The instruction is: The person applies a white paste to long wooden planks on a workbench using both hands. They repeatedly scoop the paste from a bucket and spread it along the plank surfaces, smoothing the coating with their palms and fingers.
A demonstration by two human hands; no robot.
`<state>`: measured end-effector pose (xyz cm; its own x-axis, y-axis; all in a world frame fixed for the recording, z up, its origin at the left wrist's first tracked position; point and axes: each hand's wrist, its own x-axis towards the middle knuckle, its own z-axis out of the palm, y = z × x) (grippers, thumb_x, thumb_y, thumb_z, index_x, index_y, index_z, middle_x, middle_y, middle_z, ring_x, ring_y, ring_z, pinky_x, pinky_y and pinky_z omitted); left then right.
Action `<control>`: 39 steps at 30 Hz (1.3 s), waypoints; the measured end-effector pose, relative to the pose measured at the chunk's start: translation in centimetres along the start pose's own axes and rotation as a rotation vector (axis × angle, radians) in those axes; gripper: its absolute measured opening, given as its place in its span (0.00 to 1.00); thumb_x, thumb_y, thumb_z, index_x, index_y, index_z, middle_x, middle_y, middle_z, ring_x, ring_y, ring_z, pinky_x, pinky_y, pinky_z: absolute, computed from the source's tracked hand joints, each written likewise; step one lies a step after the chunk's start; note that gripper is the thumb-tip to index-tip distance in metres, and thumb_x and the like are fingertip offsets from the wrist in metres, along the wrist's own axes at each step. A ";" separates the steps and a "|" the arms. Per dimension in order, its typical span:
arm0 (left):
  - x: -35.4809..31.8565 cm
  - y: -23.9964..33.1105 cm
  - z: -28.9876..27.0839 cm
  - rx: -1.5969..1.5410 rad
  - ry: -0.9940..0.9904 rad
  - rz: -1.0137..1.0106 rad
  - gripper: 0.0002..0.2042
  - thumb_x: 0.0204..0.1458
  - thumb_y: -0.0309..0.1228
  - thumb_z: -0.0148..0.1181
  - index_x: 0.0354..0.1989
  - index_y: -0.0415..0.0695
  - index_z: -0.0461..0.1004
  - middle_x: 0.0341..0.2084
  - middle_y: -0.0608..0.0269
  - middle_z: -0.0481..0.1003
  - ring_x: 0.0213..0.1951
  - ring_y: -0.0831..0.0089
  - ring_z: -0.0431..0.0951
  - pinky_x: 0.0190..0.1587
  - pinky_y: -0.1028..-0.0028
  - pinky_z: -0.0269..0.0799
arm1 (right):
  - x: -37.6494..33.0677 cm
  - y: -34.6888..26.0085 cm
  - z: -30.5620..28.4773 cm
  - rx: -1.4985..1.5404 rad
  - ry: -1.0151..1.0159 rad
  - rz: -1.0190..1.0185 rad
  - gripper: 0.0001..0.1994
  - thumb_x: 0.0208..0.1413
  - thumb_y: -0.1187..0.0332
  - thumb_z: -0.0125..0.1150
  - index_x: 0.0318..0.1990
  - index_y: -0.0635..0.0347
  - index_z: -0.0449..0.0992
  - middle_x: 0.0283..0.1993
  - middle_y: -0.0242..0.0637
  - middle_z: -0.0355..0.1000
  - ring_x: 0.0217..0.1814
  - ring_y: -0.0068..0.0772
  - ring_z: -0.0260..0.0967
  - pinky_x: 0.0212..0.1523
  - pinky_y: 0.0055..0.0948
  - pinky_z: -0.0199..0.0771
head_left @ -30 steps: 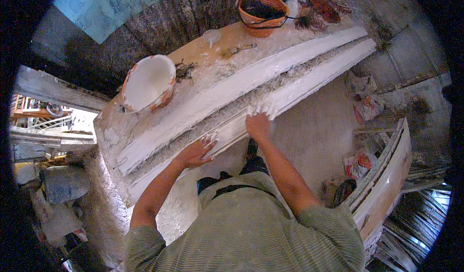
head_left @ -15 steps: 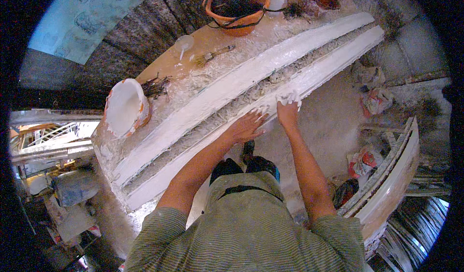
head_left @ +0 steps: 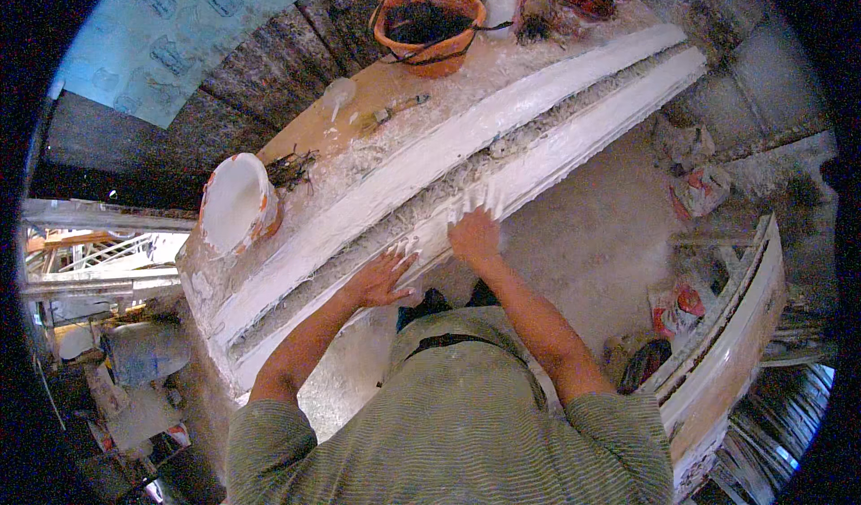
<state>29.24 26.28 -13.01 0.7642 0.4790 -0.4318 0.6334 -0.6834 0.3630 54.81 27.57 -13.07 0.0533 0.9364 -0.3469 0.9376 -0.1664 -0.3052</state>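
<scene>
Two long white plaster strips lie side by side on a workbench, running from lower left to upper right. My left hand (head_left: 382, 274) rests on the near strip (head_left: 587, 143), its plaster-coated fingers spread. Farther along the same strip, my right hand (head_left: 474, 232) presses down with fingers stretched out and whitened by wet plaster. Neither hand grips anything. Between the near strip and the far strip (head_left: 395, 178) runs a rough groove (head_left: 512, 144) with fibrous scraps in it.
On the bench (head_left: 309, 128) stand an orange bucket (head_left: 430, 52) of dark material and a white-coated tub (head_left: 235, 202) tipped toward me. A brush (head_left: 387, 114) lies behind the strips. Another curved plaster piece (head_left: 731, 352) leans at the right, beside bags (head_left: 674, 309) on the floor.
Both hands have moved left and nearer along the front strip, staying spread on it. The view has shifted slightly.
</scene>
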 end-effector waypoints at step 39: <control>13.9 5.2 -4.8 -0.096 0.111 -0.034 0.37 0.62 0.56 0.40 0.72 0.44 0.45 0.67 0.36 0.52 0.69 0.42 0.50 0.72 0.56 0.41 | 13.1 20.9 -7.4 -0.029 0.175 0.079 0.28 0.59 0.47 0.46 0.46 0.66 0.79 0.51 0.58 0.73 0.58 0.64 0.66 0.61 0.67 0.58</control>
<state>43.74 32.06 -13.14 0.7477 0.5624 -0.3531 0.6636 -0.6128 0.4291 77.63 38.62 -17.40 0.1836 0.9606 -0.2086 0.9375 -0.2349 -0.2567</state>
